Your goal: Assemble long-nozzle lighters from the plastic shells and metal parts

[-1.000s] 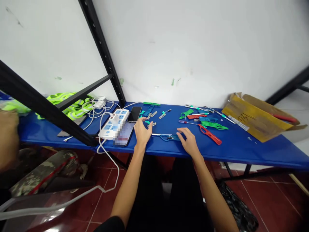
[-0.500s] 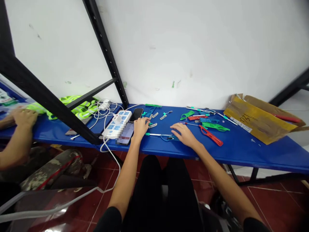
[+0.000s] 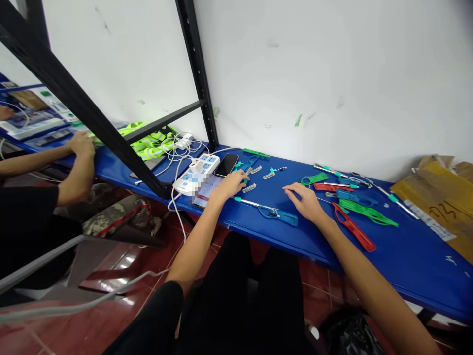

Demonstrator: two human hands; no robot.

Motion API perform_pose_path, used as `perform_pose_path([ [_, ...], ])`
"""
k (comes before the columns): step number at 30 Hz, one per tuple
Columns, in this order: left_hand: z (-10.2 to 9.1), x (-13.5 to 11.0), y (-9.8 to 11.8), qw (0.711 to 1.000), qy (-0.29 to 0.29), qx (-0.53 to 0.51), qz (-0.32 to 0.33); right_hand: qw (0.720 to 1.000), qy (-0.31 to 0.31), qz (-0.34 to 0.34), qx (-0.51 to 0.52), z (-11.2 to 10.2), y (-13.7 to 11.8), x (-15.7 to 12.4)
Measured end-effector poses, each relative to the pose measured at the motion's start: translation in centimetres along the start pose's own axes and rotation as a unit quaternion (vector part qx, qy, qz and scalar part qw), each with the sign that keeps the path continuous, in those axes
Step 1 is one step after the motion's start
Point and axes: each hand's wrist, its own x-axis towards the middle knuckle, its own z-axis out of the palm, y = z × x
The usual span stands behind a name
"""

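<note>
My left hand (image 3: pixel 232 181) lies on the blue table (image 3: pixel 406 251) with fingers stretched toward small teal and metal parts (image 3: pixel 250 188), next to a lit phone (image 3: pixel 207 190). My right hand (image 3: pixel 306 199) rests flat on the table, fingers apart, beside a blue plastic handle piece with a metal rod (image 3: pixel 273 212). Neither hand holds anything. Red (image 3: pixel 353 228), green (image 3: pixel 365 211) and blue (image 3: pixel 351 196) plastic handle pieces lie just right of my right hand.
A white power strip (image 3: pixel 195 172) with cables and a dark phone (image 3: pixel 226 164) sit left of my left hand. A black rack frame (image 3: pixel 111 138) crosses the left. Neon green straps (image 3: pixel 148 140) lie behind it. Another person's hand (image 3: pixel 81 145) rests far left. A cardboard box (image 3: pixel 439 197) stands at right.
The view has swung left and tilted, so the table now slants. My hands have stayed on the table in about the same places. The other person's arm has come further into view.
</note>
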Motion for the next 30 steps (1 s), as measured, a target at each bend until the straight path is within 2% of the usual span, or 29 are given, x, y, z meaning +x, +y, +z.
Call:
perform_pose_path([
  [5,-0.1,1.2,-0.5,1.0,-0.006,-0.022,0.0,1.0,-0.003,0.017,-0.003,-0.5,0.9,0.2],
  [9,-0.9,-0.6,0.6,0.996,0.029,-0.087,-0.009,1.0,-0.021,0.018,0.003,-0.3,0.6,0.1],
  [10,-1.0,-1.5,1.2,0.987,0.057,-0.151,-0.008,0.999,-0.031,0.013,0.005,-0.3,0.4,0.0],
  [13,0.0,-4.5,3.8,0.935,0.117,-0.334,0.009,0.998,-0.061,-0.008,0.001,-0.3,-0.1,0.0],
  [15,1.6,-6.0,5.6,0.908,0.133,-0.396,0.007,0.998,-0.063,-0.021,-0.013,-0.3,-0.5,-0.1],
  [18,4.2,-7.0,7.6,0.882,0.156,-0.443,0.029,0.997,-0.047,-0.051,-0.027,0.1,-1.2,-0.2],
  [21,5.7,-7.0,8.3,0.877,0.15,-0.452,0.065,0.993,-0.048,-0.107,-0.024,0.9,-2.3,-0.2],
  [24,5.6,-7.0,8.5,0.897,0.138,-0.407,0.108,0.988,-0.06,-0.134,-0.048,1.7,-3.4,-0.1],
  [27,4.9,-7.3,8.8,0.922,0.164,-0.317,0.148,0.991,-0.069,-0.077,-0.087,2.2,-4.2,0.0],
  [30,4.7,-7.4,9.0,0.932,0.189,-0.259,0.166,0.993,-0.088,-0.032,-0.07,2.4,-4.8,0.2],
])
